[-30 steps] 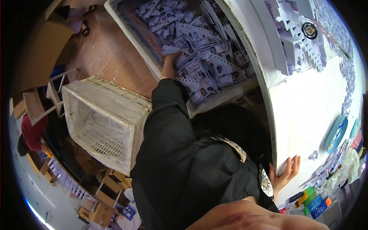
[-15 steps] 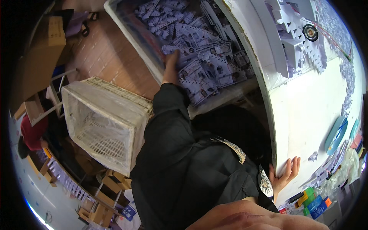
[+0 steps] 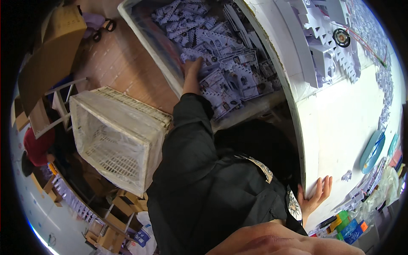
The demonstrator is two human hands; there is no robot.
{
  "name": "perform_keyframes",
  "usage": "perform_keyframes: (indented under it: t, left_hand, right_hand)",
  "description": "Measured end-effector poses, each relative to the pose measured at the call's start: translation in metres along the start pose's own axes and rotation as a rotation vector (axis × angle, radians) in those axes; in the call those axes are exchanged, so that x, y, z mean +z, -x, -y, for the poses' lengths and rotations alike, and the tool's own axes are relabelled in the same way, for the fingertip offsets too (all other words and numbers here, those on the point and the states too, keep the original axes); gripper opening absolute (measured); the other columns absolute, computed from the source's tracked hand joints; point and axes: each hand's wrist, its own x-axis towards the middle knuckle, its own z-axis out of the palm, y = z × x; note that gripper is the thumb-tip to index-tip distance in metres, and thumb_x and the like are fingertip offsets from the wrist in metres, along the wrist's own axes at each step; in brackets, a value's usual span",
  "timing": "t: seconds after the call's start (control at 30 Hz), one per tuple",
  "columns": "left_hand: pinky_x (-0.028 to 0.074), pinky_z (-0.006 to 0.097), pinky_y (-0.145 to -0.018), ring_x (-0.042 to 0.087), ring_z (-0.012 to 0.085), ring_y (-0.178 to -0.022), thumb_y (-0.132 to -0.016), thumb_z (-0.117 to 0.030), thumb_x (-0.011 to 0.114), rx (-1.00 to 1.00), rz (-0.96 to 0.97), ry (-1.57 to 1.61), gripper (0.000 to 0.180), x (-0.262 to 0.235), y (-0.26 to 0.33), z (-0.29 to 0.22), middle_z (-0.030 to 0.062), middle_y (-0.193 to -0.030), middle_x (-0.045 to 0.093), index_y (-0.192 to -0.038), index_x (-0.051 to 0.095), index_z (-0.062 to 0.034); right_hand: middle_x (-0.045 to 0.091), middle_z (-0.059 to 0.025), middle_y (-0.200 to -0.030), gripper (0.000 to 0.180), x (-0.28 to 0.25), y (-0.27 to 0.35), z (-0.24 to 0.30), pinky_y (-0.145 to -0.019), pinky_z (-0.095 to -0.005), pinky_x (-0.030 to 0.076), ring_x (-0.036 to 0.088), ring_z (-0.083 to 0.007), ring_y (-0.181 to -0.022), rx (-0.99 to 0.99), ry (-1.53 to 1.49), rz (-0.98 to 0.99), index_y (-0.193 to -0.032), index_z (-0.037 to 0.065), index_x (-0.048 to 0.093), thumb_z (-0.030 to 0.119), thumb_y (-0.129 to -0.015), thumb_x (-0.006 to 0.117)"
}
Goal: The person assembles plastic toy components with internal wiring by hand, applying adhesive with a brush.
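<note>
— Where's the left hand?
— Reaching into the bin on the floor, its grip resting on the carded packets; whether it pinches one, I can't tell.
— The right hand?
— Fingers spread flat on the white table edge.

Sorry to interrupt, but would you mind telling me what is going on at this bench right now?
A person in a dark jacket leans down beside the white table. The left hand reaches into a large bin on the floor, resting on a heap of small white carded packets. The right hand lies flat, fingers spread, on the table's near edge. An empty white plastic crate lies on its side next to the bin.
</note>
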Motion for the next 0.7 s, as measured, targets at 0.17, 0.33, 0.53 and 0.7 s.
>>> perform_keyframes:
  t: [0.17, 0.33, 0.53, 0.7]
  left_hand:
    - [0.024, 0.043, -0.113, 0.026, 0.0413, -0.138, -0.065, -0.053, 0.071, 0.008, -0.056, -0.053, 0.097, 0.004, 0.007, 0.000, 0.0306, -0.146, 0.028, -0.137, 0.041, 0.0045]
    - [0.034, 0.040, -0.108, 0.042, 0.0393, -0.130, -0.061, -0.052, 0.077, -0.071, 0.107, 0.066, 0.101, 0.013, -0.055, 0.040, 0.0306, -0.137, 0.043, -0.134, 0.041, 0.0085]
    - [0.040, 0.039, -0.102, 0.049, 0.0390, -0.122, -0.055, -0.042, 0.085, 0.305, -0.014, 0.327, 0.097, 0.019, -0.016, 0.028, 0.0291, -0.129, 0.052, -0.126, 0.046, 0.0113]
    - [0.048, 0.038, -0.091, 0.058, 0.0363, -0.110, -0.054, -0.031, 0.090, 0.311, 0.008, 0.370, 0.093, -0.016, -0.024, 0.037, 0.0280, -0.117, 0.059, -0.122, 0.045, 0.0134]
  right_hand:
    - [0.042, -0.0196, -0.137, 0.071, 0.000, 0.001, 0.002, -0.105, -0.0542, 0.034, 0.038, -0.0436, -0.129, -0.004, 0.011, -0.005, -0.133, 0.009, 0.045, 0.022, -0.072, 0.081]
    - [0.042, -0.0192, -0.137, 0.071, -0.002, -0.001, 0.000, -0.104, -0.0540, 0.034, 0.038, -0.0436, -0.129, -0.017, -0.009, 0.003, -0.133, 0.009, 0.045, 0.022, -0.072, 0.080]
    - [0.041, -0.0189, -0.137, 0.071, -0.002, 0.001, 0.002, -0.105, -0.0536, 0.034, 0.038, -0.0434, -0.130, 0.002, -0.004, -0.005, -0.133, 0.010, 0.045, 0.022, -0.073, 0.080]
    - [0.041, -0.0189, -0.138, 0.071, 0.000, -0.004, 0.005, -0.105, -0.0530, 0.034, 0.037, -0.0432, -0.130, 0.016, -0.028, 0.008, -0.133, 0.010, 0.045, 0.021, -0.073, 0.080]
